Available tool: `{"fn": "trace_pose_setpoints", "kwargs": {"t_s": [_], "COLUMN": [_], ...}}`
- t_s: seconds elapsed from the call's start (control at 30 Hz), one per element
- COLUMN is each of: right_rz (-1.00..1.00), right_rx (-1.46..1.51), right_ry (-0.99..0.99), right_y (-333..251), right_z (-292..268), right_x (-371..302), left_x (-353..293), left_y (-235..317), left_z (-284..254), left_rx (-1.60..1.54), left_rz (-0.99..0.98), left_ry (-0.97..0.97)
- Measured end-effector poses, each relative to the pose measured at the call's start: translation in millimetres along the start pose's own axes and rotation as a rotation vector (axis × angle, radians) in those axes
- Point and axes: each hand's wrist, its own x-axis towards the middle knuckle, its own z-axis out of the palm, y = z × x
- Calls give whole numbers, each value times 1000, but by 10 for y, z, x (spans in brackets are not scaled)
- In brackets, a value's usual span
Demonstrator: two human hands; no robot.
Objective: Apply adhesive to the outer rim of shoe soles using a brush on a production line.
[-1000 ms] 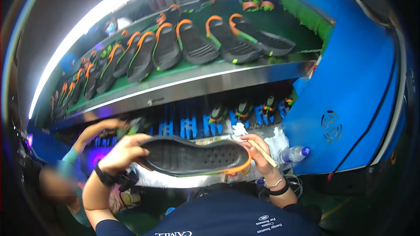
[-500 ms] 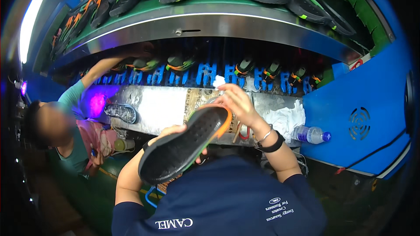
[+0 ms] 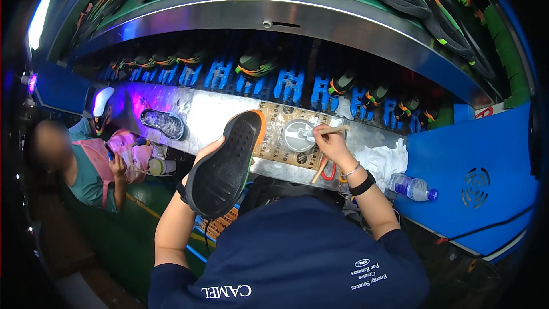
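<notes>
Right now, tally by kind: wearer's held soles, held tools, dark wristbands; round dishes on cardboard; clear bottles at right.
Held shoe soles: 1
Held wooden-handled tools: 1
Dark wristbands: 2
Round dishes: 1
Clear bottles: 1
Total: 6

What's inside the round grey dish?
A whitish substance lies in the dish. The wooden-handled tool in the right hand overlaps its right edge; whatever that covers can't be seen.

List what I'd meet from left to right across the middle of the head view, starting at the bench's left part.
Blue-rimmed shoe-shaped piece, black shoe sole, round dish, right hand, crumpled white material, plastic bottle, blue vented panel.
</notes>
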Motion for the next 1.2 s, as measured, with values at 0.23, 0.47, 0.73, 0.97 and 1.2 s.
{"fn": "trace_pose_setpoints", "kwargs": {"t_s": [0.23, 0.47, 0.73, 0.97, 1.2], "right_rz": [-124, -330, -564, -618, -529], "right_rx": [69, 158, 1, 4, 18], "right_ry": [106, -5, -65, -55, -31], "right_y": [-514, -1291, -1501, -1539, -1499], "right_z": [-84, -209, -219, -258, -249], "right_x": [-28, -105, -11, 22, -124], "left_x": [19, -124, -262, -270, -197], "left_y": [87, 103, 61, 93, 164], "left_z": [61, 594, 746, 774, 782], "left_rx": [90, 334, 442, 503, 760], "left_rz": [-79, -116, -178, -160, -8], "left_ry": [43, -10, -14, -61, -68]}}
